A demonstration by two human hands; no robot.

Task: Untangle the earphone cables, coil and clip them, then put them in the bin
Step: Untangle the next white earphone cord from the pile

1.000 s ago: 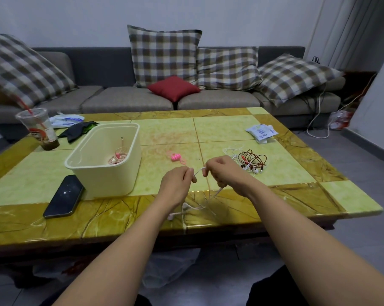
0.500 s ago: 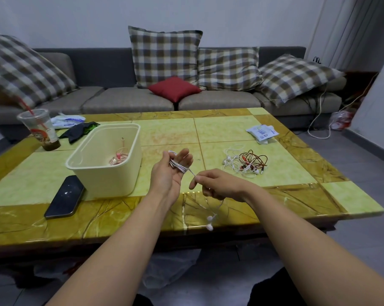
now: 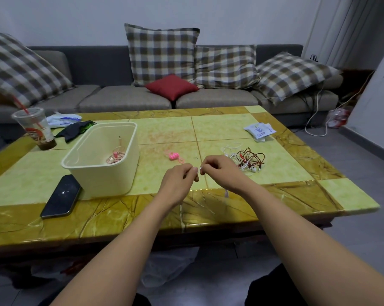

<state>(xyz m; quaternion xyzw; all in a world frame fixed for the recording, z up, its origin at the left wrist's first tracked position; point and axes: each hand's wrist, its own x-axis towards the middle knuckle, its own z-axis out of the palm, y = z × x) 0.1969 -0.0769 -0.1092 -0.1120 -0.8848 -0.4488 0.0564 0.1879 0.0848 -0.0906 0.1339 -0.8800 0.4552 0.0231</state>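
Observation:
My left hand (image 3: pixel 179 181) and my right hand (image 3: pixel 221 172) meet above the table's front part, fingertips almost touching. Both pinch a thin white earphone cable (image 3: pixel 200 169); most of it is hidden inside the hands, and a short end hangs below my right wrist. A tangle of red and white earphones (image 3: pixel 248 159) lies just right of my right hand. Pink cable clips (image 3: pixel 174 156) lie behind the hands. The cream bin (image 3: pixel 102 157) stands to the left, with a pink coiled earphone (image 3: pixel 116 156) inside.
A black phone (image 3: pixel 61 197) lies in front of the bin. A plastic cup with a straw (image 3: pixel 35 128), a dark cloth (image 3: pixel 76 130) and a white packet (image 3: pixel 64 119) sit at the back left. White packets (image 3: pixel 259 130) lie at the back right. A sofa stands behind the table (image 3: pixel 230 208).
My left hand, raised with cable loops over its fingers, has dropped and curled. My right hand rose to meet it, and the dangling earbuds were drawn up.

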